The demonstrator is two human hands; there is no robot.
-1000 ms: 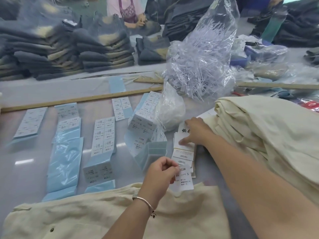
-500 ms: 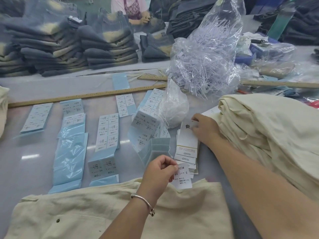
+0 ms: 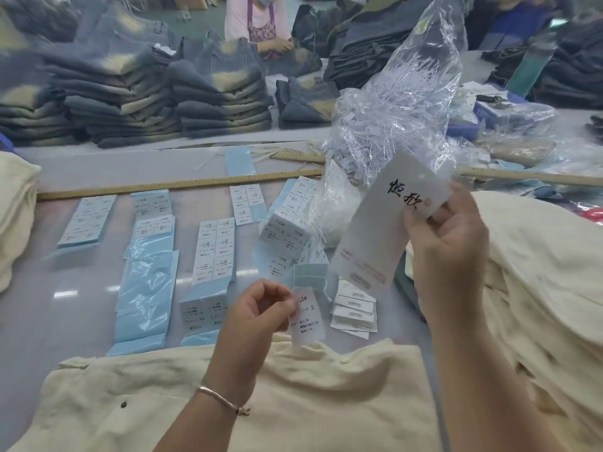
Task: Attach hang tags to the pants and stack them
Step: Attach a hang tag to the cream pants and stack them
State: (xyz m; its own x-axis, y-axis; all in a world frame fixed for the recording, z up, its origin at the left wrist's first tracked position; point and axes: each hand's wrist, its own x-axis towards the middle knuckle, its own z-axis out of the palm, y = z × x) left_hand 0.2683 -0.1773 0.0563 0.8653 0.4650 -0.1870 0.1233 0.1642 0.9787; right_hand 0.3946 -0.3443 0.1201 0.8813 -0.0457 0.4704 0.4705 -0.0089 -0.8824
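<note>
Pants (image 3: 293,396) of cream cloth lie flat on the worktop (image 3: 65,314) at the near edge, with no tag fastened to them yet as far as can be seen. Above them the left hand (image 3: 257,309) pinches a small size sticker (image 3: 306,318) marked S between curled fingers, while the right hand (image 3: 447,252) grips a long white hang tag (image 3: 385,230) printed with black characters, raised clear of the surface. A fanned pile of further hang tags (image 3: 354,308) lies between the two hands. Sheets of size stickers (image 3: 213,252) sit in rows beyond, near a clear bag of plastic fasteners (image 3: 391,119). A tall stack of folded cream pants (image 3: 538,272) rises at the right. Judged from this, the work on this pair is at an early stage: sticker and tag appear still to be joined, then fastened to the pants before stacking.
</note>
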